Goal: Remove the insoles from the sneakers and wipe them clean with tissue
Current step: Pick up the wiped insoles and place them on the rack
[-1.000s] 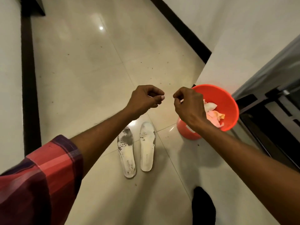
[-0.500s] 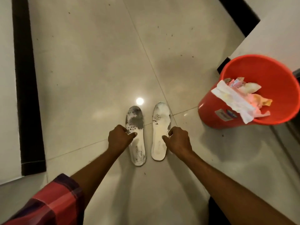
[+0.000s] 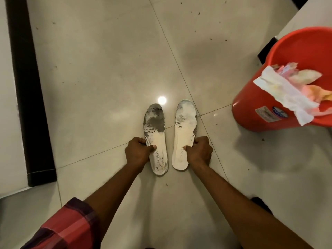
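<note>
Two white insoles lie side by side on the tiled floor, toes pointing away from me. The left insole (image 3: pixel 155 130) has a large grey worn patch at the toe and the word FASHION near the heel. The right insole (image 3: pixel 185 126) is mostly white. My left hand (image 3: pixel 137 152) grips the left insole's outer edge at mid-length, thumb on top. My right hand (image 3: pixel 200 151) grips the right insole's outer edge the same way. Crumpled white tissue (image 3: pixel 285 94) hangs over the rim of a bin. No sneakers are in view.
An orange plastic bin (image 3: pixel 251 106) with tissue and paper scraps stands at the right, against a white wall corner. A dark skirting strip (image 3: pixel 27 87) runs along the left wall. Small crumbs dot the glossy floor tiles (image 3: pixel 98 69).
My hands came down from chest height to the floor and closed on the outer edges of the two insoles. The view tilted down and moved closer to the floor.
</note>
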The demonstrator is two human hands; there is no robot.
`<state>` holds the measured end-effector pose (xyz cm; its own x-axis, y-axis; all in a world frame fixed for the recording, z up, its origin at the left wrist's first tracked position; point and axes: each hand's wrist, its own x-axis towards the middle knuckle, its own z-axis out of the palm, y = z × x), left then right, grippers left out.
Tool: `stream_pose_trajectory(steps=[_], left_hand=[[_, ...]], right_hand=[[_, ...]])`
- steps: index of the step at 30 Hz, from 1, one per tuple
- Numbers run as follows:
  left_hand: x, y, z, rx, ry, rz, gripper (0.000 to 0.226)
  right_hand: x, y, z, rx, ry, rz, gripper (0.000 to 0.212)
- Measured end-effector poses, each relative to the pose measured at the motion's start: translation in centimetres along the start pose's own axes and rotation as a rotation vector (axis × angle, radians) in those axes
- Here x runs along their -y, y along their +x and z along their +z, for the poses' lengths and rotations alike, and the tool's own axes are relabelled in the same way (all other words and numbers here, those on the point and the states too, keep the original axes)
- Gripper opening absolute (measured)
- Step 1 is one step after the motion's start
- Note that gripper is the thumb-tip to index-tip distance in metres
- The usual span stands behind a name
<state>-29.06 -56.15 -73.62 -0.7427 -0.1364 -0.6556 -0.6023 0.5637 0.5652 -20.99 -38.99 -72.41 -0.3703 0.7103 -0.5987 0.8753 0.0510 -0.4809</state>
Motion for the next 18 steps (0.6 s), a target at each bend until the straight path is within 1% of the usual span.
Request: stream_pose_trajectory(steps=[3,4,6,7,11,15,18], left_hand=[[-1.1,-0.8,-2.0,-0.075,-0.038,0.043,0.034],[-1.7,-1.5,-2.8,-0.096,-0.053,0.061,0.033],[-3.7,-2.9,-4.5,-0.121,-0.079,0.115,0.029],[-5.6,-3.8,-5.2,-0.119,-0.100,0.158,0.027],[-15.6,-8.2,-7.1,-0.107,-0.162,0.378,0.025],[-26.9,-16.4,-8.6,-0.041,-0.256,0.601,0.025],[-33.7,-24.1,-9.9,0.044,-0.359,0.729,0.028]], right_hand=[[0.9,-1.5,-0.9,-0.008,0.033,-0.013,0.016],[1.3,-2.4,-1.7,-0.004,0.047,-0.019,0.014],[2.6,-4.0,-3.8,0.009,0.083,-0.055,0.018],[3.8,-4.7,-5.8,0.000,0.112,-0.086,0.018],[9.7,-6.5,-15.2,-0.076,0.269,-0.222,0.016],[14.7,-10.3,-27.6,-0.225,0.445,-0.331,0.020],[16.0,-14.4,-37.1,-0.372,0.541,-0.388,0.019]])
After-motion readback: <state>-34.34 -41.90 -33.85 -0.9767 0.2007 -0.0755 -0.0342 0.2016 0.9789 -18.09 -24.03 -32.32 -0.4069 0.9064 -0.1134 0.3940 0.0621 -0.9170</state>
